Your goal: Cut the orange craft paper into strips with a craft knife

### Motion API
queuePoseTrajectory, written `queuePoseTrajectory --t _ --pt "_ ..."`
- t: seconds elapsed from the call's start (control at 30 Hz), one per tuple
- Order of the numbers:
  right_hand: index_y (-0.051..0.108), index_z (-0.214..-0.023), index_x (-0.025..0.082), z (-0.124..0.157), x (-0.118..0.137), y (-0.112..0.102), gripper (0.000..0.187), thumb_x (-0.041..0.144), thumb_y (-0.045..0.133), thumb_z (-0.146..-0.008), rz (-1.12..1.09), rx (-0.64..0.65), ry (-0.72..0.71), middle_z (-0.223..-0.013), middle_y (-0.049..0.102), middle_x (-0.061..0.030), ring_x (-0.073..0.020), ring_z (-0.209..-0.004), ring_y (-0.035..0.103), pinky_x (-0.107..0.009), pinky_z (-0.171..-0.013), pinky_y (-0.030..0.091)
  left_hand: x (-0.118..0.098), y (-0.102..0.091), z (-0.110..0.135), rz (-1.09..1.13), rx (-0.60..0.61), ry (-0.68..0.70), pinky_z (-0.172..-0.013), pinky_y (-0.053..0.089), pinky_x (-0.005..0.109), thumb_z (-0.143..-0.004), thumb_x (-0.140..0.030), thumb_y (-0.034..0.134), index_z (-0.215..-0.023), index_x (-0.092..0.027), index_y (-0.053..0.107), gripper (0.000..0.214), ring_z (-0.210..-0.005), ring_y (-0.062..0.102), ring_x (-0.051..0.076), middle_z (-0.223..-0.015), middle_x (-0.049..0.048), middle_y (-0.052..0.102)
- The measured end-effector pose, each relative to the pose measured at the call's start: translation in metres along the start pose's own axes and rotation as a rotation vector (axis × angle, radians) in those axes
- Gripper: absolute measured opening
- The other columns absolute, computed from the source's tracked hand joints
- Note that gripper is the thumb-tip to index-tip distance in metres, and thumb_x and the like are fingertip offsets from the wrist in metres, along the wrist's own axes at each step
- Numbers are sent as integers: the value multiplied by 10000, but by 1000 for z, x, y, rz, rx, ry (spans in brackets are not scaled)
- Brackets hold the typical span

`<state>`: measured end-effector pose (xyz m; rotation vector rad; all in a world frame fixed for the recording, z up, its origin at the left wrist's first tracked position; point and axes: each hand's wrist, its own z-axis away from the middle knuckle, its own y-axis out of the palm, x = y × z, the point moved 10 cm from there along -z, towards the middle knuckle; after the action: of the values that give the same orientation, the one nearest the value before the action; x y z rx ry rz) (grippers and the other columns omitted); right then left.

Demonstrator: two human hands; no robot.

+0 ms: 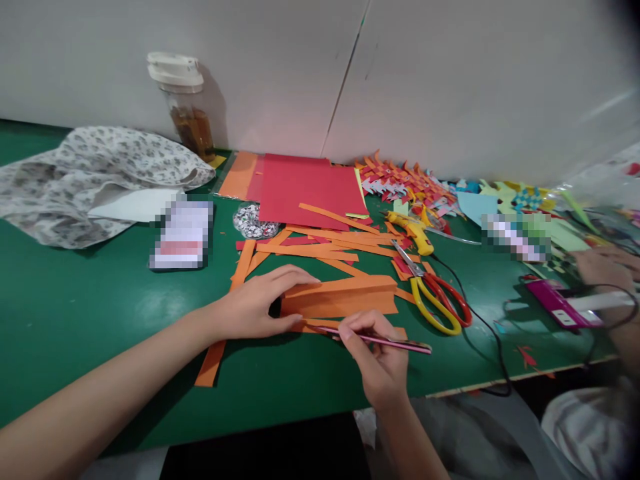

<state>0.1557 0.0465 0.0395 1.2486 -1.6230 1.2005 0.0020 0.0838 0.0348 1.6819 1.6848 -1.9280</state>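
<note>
My left hand [267,303] rests at the left end of a creased orange paper [345,297]. Its fingers reach over the far edge, and the thumb presses on a narrow orange strip [313,326] along the near side. A slim pink pencil [407,345] is pinched in my right hand [377,353]. Its tip touches or hovers just over the strip beside my left thumb; I cannot tell which. Right of the paper lie scissors [435,300] with yellow and red handles, blades apart. Loose orange strips [320,250] are heaped behind the creased paper.
Red paper sheets [310,187] lie at the back. A phone [183,233], a patterned cloth [110,167] and a lidded bottle [193,120] stand left. A yellow glue gun [415,230] trails a black cord. At right, another person's hand [610,267] is near a magenta device [563,303].
</note>
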Motion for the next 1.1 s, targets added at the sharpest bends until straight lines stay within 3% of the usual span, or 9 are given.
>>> queuePoseTrajectory --t 0.13,0.3,0.43,0.53,0.83,1.1 --pt "536 -705 219 0 1 0 170 225 593 -865 -31 15 -23 -640 579 8 -145 -587 536 -272 -551 402 7 1 -1 7 0 -59 -973 475 333 -887 -261 587 -1292 -258 461 424 -1197 528 204 -1315 61 524" --pt "536 -715 217 -2 3 3 164 183 586 -867 -14 67 -60 -639 583 11 -141 -599 551 -260 -559 416 13 0 -2 2 6 -126 -727 513 257 -857 -265 618 -1239 -240 522 395 -919 623 171 -1198 48 613" --pt "537 -712 213 -3 4 3 161 179 585 -863 15 79 -67 -639 588 5 -151 -613 568 -266 -568 430 15 0 -3 -28 -3 -159 -616 463 232 -852 -311 623 -1173 -240 564 334 -694 595 134 -925 7 664" --pt "531 -703 213 -3 3 2 172 202 580 -867 13 76 -55 -629 578 4 -152 -595 557 -269 -554 423 17 5 -3 -29 19 -194 -538 406 214 -847 -352 627 -1152 -242 571 329 -592 561 123 -726 -32 612" --pt "513 -717 216 -2 -2 5 183 229 568 -891 -4 108 -42 -648 562 7 -150 -591 535 -279 -555 410 17 8 0 -41 -2 -212 -546 413 219 -816 -331 636 -1190 -246 521 401 -619 611 144 -765 -22 656" --pt "515 -733 216 -1 -2 5 172 227 567 -896 0 112 -38 -655 564 10 -139 -576 522 -266 -531 395 14 6 -1 -98 -47 -188 -545 408 219 -834 -312 589 -1147 -238 522 329 -632 604 147 -740 -23 641"
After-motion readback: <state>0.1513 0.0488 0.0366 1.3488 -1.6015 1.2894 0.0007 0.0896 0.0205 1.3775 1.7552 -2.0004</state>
